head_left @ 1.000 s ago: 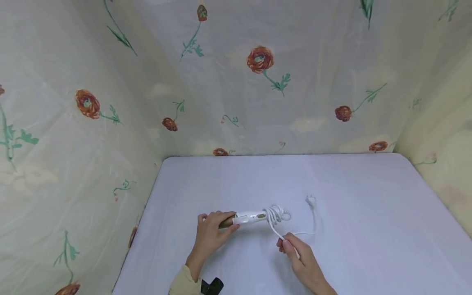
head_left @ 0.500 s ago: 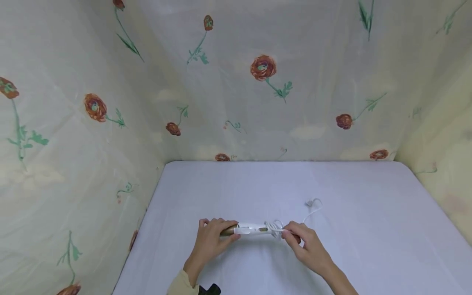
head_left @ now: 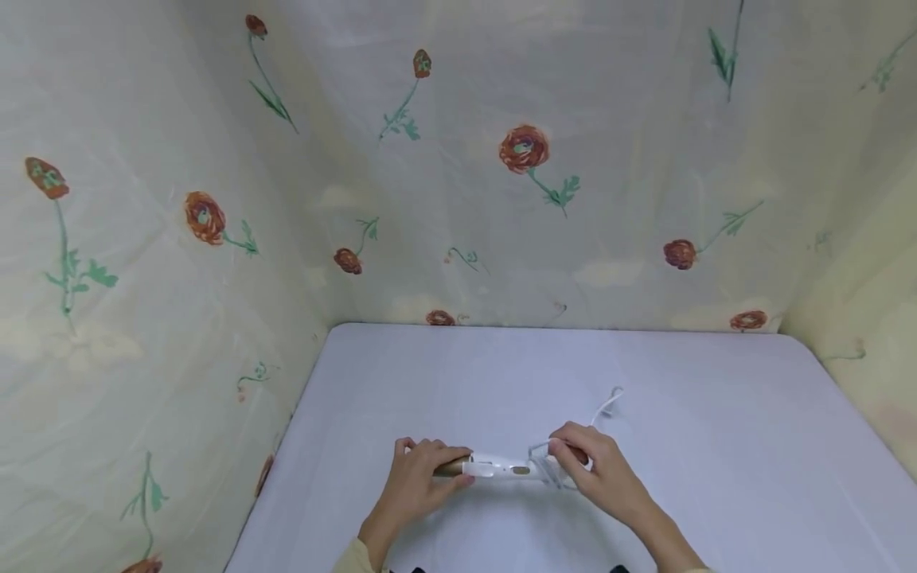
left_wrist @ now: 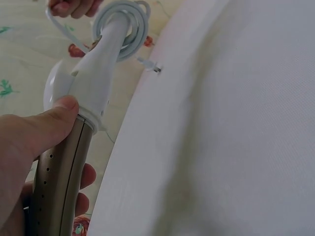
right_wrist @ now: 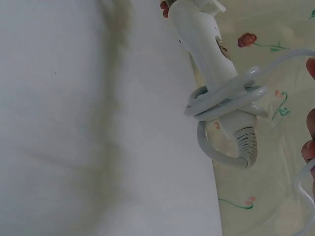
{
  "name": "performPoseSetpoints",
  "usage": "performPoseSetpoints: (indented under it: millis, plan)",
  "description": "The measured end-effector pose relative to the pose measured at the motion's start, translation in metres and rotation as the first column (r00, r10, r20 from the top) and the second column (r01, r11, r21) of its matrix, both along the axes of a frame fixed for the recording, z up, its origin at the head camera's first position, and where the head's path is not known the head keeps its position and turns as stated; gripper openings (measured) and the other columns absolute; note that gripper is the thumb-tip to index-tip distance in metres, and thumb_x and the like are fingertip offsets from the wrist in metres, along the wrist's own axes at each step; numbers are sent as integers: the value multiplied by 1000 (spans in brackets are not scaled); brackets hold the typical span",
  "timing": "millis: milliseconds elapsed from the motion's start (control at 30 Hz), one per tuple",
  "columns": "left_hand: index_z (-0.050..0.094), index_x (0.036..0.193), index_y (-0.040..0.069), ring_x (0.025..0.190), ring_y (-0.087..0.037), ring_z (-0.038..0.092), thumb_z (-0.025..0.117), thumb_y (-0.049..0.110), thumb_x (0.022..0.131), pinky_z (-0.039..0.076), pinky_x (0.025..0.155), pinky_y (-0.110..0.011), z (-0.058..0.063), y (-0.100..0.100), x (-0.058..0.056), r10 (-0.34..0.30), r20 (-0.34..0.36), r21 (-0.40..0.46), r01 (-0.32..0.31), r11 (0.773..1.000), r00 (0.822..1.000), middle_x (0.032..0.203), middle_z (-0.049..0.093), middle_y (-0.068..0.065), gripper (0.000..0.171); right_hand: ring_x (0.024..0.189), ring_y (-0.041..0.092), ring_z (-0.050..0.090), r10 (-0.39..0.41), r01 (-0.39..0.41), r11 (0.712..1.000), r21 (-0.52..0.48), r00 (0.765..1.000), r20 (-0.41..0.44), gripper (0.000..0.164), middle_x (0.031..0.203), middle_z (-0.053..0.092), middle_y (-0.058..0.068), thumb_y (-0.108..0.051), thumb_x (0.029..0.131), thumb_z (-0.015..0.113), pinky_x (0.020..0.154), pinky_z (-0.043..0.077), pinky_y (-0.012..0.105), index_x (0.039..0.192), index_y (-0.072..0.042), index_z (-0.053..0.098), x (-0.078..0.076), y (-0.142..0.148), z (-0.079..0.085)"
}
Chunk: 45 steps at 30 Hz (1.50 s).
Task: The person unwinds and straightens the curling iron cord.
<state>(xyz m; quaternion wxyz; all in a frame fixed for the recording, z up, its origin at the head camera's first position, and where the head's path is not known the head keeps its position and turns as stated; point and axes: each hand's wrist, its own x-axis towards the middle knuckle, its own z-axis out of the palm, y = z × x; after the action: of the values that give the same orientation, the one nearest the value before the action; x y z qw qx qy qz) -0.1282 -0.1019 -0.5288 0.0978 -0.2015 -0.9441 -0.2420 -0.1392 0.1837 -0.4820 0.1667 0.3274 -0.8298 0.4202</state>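
In the head view my left hand [head_left: 423, 481] grips a hair curling iron [head_left: 494, 469] by its bronze barrel, thumb near the white handle. The left wrist view shows that barrel [left_wrist: 59, 179] with a row of small holes. White cord [right_wrist: 226, 103] is looped several times round the handle's tail end, by its ribbed strain relief [right_wrist: 247, 145]. My right hand [head_left: 598, 469] pinches a stretch of this cord just right of the handle. From there the cord's free end trails to a plug [left_wrist: 151, 65]. The iron is held up level, above the table.
A white-covered table [head_left: 716, 430] with rounded far corners lies under both hands. Flower-printed cloth [head_left: 609, 175] hangs behind it and along both sides, meeting the table's far edge.
My right hand has carried the cord from the near side of the handle round to its far side, drawing the free end along. My left hand keeps its grip. The head view has tilted up.
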Motion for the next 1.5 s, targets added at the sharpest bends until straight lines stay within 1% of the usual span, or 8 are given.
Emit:
performPoseSetpoints:
  millis: [267,533,733,933,1100,1267,1400,1500]
  plan:
    - [66,116,36,89,-5,60,57,58,85,25,88,-44,-4,2,5,-90,24,11,89,996,996,98,69,15,39,62,-5,36,-4,4,999,46,1000,-13,23,68,45,-17,-1,88,62,58,34,15,88,-24,62,-8,7,0]
    - [66,115,35,88,-2,59,61,55,84,22,88,-46,-2,4,7,-174,48,35,173,984,983,100,68,18,38,57,-5,36,-57,57,998,7,998,-35,18,66,48,-13,2,87,63,52,34,13,86,-16,65,-17,12,-7]
    - [66,116,35,88,1,57,57,59,85,22,88,-45,-5,3,9,-212,67,49,209,977,975,98,68,19,40,57,-5,38,-151,143,984,109,986,72,9,70,54,-12,-9,91,61,53,38,18,86,-14,67,-22,14,-22]
    - [65,118,34,89,2,56,56,59,85,22,89,-46,-7,1,10,-242,104,92,233,968,965,99,67,20,42,62,-3,45,-202,163,967,196,959,198,13,78,64,-6,-20,95,57,58,41,20,89,-17,68,-24,17,-43]
    - [64,118,37,92,2,57,58,59,84,20,91,-46,-9,0,9,-229,123,129,213,968,966,101,66,21,41,65,-4,47,-209,140,960,243,936,285,16,78,60,-14,-26,96,55,62,43,20,91,-21,69,-20,18,-58]
    - [65,117,34,91,1,58,59,56,85,20,88,-45,-12,-2,10,-177,89,149,162,975,980,102,67,20,39,72,-4,48,-158,77,962,261,939,305,14,82,56,-14,-20,91,60,66,44,21,97,-15,72,-10,18,-70]
    - [65,118,32,92,-1,60,60,57,84,20,88,-44,-10,-3,8,-114,69,171,101,980,991,103,68,20,42,83,4,57,-133,59,965,256,951,279,16,93,59,-9,-16,85,66,76,49,27,100,-14,72,-6,14,-78]
    - [66,117,33,90,-2,60,60,57,83,21,88,-43,-8,-2,4,-74,49,172,65,983,996,102,69,19,41,93,18,64,-180,112,964,240,941,285,21,102,65,-2,-15,83,69,83,50,37,103,-11,69,-1,9,-81]
